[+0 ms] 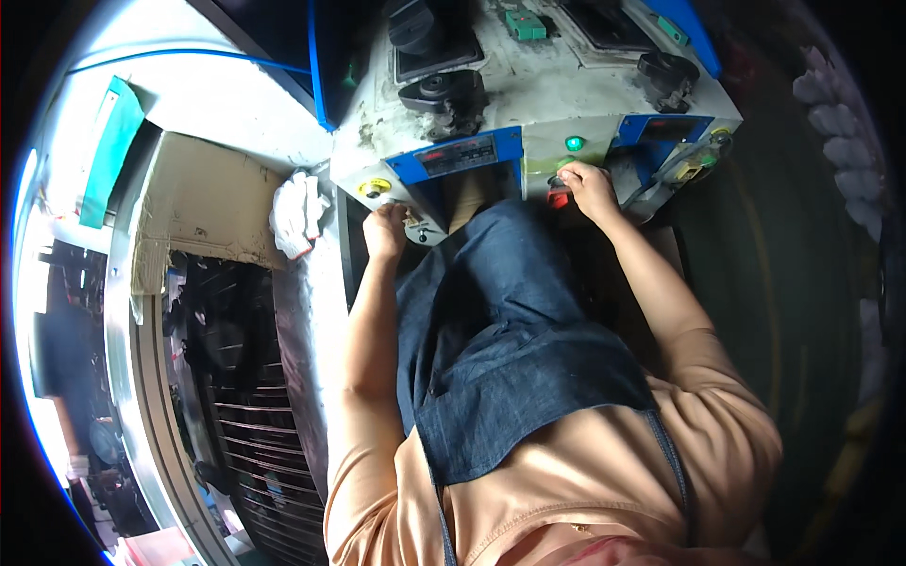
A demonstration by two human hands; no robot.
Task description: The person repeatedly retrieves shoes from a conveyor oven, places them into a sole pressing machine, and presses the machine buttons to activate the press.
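Observation:
My left hand (pixel 383 232) is at the left front corner of a worn, pale machine (pixel 528 90). Its fingers are curled against the panel, below a yellow-ringed knob (pixel 375 188) and beside a small black-tipped lever (pixel 423 238); what they grip is hidden. On the middle panel rests my right hand (pixel 593 191), its fingers bent together just below a lit green lamp (pixel 575 143). A red switch (pixel 559 199) shows right by these fingertips, and my hand partly covers that spot. Dark moulded parts (pixel 444 94) sit on top of the machine.
White gloves (pixel 300 215) lie on the ledge left of the machine, near a cardboard piece (pixel 212 193). A black wire-grille fan (pixel 255 406) stands at the lower left. Blue display panels (pixel 460 156) span the machine front. Another person (pixel 66 349) appears at the far left.

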